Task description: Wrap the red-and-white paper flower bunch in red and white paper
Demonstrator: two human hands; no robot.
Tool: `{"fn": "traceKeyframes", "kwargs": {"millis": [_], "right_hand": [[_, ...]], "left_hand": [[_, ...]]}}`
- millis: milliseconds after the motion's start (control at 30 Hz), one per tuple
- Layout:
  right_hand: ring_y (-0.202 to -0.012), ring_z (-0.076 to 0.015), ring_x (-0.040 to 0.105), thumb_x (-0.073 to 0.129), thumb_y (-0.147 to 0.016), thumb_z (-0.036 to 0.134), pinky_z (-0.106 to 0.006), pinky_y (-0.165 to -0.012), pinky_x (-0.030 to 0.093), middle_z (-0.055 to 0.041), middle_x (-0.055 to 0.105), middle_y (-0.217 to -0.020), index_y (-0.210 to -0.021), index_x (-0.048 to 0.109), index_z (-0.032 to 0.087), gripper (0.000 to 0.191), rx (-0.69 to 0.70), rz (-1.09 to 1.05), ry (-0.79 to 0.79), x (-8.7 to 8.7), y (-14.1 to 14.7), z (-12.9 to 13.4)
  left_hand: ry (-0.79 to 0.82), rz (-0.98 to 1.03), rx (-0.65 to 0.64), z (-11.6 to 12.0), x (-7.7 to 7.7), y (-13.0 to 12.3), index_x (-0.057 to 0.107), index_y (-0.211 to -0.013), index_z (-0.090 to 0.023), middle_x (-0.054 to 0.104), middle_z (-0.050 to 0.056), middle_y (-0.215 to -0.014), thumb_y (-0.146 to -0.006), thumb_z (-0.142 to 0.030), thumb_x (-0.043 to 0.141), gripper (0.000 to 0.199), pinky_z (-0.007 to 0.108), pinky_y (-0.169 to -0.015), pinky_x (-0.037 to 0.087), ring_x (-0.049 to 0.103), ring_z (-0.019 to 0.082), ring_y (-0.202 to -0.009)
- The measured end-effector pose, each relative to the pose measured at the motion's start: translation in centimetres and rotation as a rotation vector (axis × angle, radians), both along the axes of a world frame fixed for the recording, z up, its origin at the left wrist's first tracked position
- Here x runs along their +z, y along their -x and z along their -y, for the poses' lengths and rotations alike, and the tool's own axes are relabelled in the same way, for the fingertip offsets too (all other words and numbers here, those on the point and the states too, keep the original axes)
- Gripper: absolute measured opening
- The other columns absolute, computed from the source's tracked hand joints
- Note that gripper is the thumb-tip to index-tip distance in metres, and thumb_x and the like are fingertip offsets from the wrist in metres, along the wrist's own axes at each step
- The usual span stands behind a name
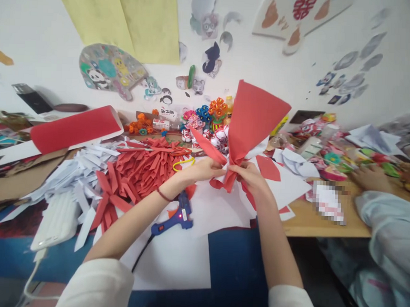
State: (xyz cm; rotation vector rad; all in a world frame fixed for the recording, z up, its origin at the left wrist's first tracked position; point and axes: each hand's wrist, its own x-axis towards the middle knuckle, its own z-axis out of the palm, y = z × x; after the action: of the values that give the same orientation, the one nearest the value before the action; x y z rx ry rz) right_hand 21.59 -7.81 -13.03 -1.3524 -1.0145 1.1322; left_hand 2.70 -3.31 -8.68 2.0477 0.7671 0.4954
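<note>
A white wall with cartoon stickers and a red double-happiness cutout (304, 6) is backing a cluttered surface (319, 219). Both hands are pinching the gathered base of a red paper cone (252, 117) above white sheets, left hand (204, 169) and right hand (249, 176) close together. A blue glue gun (177, 218) is lying just below.

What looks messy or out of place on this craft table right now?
The blue glue gun lies on its side on white paper with a red light lit, below both hands, which pinch red paper. Red strips sprawl in a loose heap.
</note>
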Motion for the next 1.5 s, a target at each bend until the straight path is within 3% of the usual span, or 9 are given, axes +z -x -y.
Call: {"fn": "traceKeyframes", "kwargs": {"millis": [133, 233, 467, 567, 700, 833, 1100, 1333, 1500], "right_hand": [[-0.048, -0.0087, 0.042, 0.083, -0.058, 0.039, -0.023, -0.044, 0.027, 0.0024, 0.057, -0.059, -0.078, 0.067, 0.014, 0.036, -0.017, 0.011, 0.048, -1.6, 0.4, -0.2], [-0.049, -0.0099, 0.045, 0.083, -0.059, 0.044, -0.024, -0.046, 0.031, 0.0010, 0.060, -0.060, -0.084, 0.070, 0.013, 0.041, -0.048, 0.079, 0.018, -1.9, 0.9, -0.2], [-0.074, -0.0208, 0.064, 0.079, -0.063, 0.058, -0.028, -0.058, 0.045, -0.0091, 0.073, -0.089, -0.089, 0.073, 0.014, 0.051, -0.141, 0.321, -0.089, -3.2, 1.3, 0.1], [-0.079, -0.0230, 0.065, 0.079, -0.064, 0.060, -0.029, -0.063, 0.047, -0.0089, 0.073, -0.089, -0.087, 0.071, 0.016, 0.051, -0.201, 0.396, -0.072, -3.3, 1.5, 0.2], [-0.077, -0.0219, 0.064, 0.079, -0.066, 0.060, -0.031, -0.067, 0.047, -0.0072, 0.072, -0.088, -0.084, 0.070, 0.018, 0.047, -0.258, 0.474, -0.081, -3.0, 1.8, 0.5], [-0.069, -0.0181, 0.061, 0.081, -0.065, 0.056, -0.031, -0.067, 0.047, -0.0049, 0.071, -0.088, -0.085, 0.066, 0.020, 0.044, -0.330, 0.466, -0.133, -2.8, 2.2, 1.0], [-0.062, -0.0158, 0.055, 0.079, -0.072, 0.048, -0.028, -0.057, 0.044, -0.0034, 0.066, -0.077, -0.091, 0.071, 0.018, 0.037, -0.305, 0.242, -0.229, -2.8, 1.9, 2.0], [-0.055, -0.0130, 0.053, 0.086, -0.066, 0.043, -0.025, -0.050, 0.042, -0.0029, 0.062, -0.064, -0.075, 0.069, 0.014, 0.034, -0.220, 0.008, -0.122, -2.8, -1.0, 3.0], [-0.049, -0.0092, 0.048, 0.086, -0.061, 0.038, -0.021, -0.047, 0.039, 0.0006, 0.057, -0.055, -0.063, 0.062, 0.015, 0.034, -0.317, 0.064, -0.105, -1.8, -4.9, 4.3]], "left_hand": [[-0.429, -0.387, 0.189, 3.2, 2.4, 4.4, 0.067, -0.118, -0.018, 0.072, 0.012, -0.114, -0.094, -0.032, 0.052, 0.031, 0.034, -0.084, 0.047, 0.067, 0.027, -0.102], [-0.496, -0.583, 0.415, 7.5, 2.4, 8.1, 0.068, -0.112, -0.019, 0.072, 0.012, -0.109, -0.098, -0.037, 0.047, 0.031, 0.037, -0.083, 0.048, 0.067, 0.029, -0.101], [-0.542, -0.860, 0.618, 15.1, -5.8, 11.2, 0.061, -0.121, -0.015, 0.068, 0.012, -0.104, -0.089, -0.037, 0.064, 0.039, 0.043, -0.083, 0.052, 0.064, 0.032, -0.098], [-0.603, -0.756, 0.656, 15.7, -8.0, 11.2, 0.058, -0.125, -0.015, 0.067, 0.010, -0.099, -0.092, -0.033, 0.060, 0.037, 0.041, -0.079, 0.054, 0.064, 0.029, -0.092], [-0.671, -0.569, 0.658, 15.9, -9.0, 11.3, 0.050, -0.134, -0.018, 0.064, 0.010, -0.103, -0.098, -0.029, 0.047, 0.038, 0.039, -0.080, 0.056, 0.064, 0.026, -0.091], [-0.721, -0.385, 0.679, 16.1, -8.8, 11.7, 0.043, -0.142, -0.019, 0.062, 0.013, -0.110, -0.100, -0.028, 0.044, 0.043, 0.038, -0.084, 0.056, 0.063, 0.025, -0.099], [-0.438, -0.183, 0.638, 15.3, -7.9, 11.9, 0.053, -0.136, -0.018, 0.062, 0.011, -0.109, -0.098, -0.028, 0.047, 0.039, 0.033, -0.083, 0.056, 0.065, 0.022, -0.098], [-0.370, -0.081, 0.590, 15.2, -8.3, 11.8, 0.052, -0.137, -0.019, 0.061, 0.010, -0.110, -0.098, -0.023, 0.048, 0.039, 0.029, -0.084, 0.053, 0.063, 0.018, -0.099], [-0.387, -0.038, 0.588, 15.2, -8.7, 11.8, 0.052, -0.136, -0.019, 0.059, 0.008, -0.109, -0.098, -0.021, 0.049, 0.039, 0.025, -0.083, 0.051, 0.062, 0.016, -0.098]]}}
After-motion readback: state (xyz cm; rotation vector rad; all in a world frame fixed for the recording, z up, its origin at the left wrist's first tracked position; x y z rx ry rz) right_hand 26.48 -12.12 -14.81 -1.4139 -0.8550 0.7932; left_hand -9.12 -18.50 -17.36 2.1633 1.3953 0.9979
